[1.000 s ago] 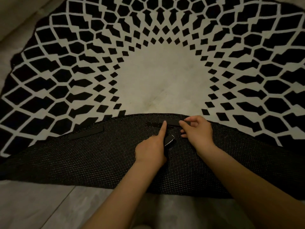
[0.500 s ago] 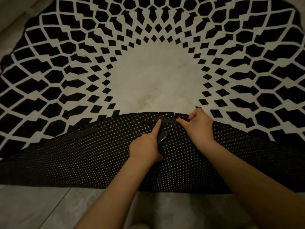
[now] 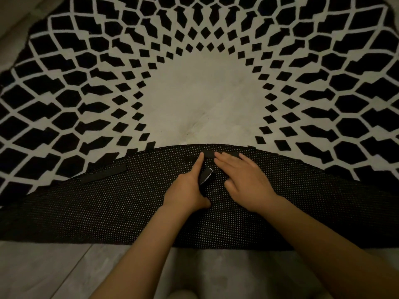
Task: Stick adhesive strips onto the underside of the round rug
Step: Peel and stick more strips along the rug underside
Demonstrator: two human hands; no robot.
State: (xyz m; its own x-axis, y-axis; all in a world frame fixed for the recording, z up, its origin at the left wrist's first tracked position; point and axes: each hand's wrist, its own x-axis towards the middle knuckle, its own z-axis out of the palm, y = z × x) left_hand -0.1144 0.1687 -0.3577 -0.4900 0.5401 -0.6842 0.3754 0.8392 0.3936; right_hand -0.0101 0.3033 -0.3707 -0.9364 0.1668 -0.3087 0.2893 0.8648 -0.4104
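- The round rug lies on the grey floor, with its near edge folded back over the patterned top so the dotted black underside faces up.
- Your left hand sits on that underside, index finger stretched out and pressing the left end of a black adhesive strip just inside the fold's far edge.
- The other fingers of that hand curl round a small dark piece with a pale edge; what it is, you cannot tell.
- Your right hand lies flat, fingers straight, pressing the same strip's right part.
- A second adhesive strip is stuck on the underside well to the left of the first.
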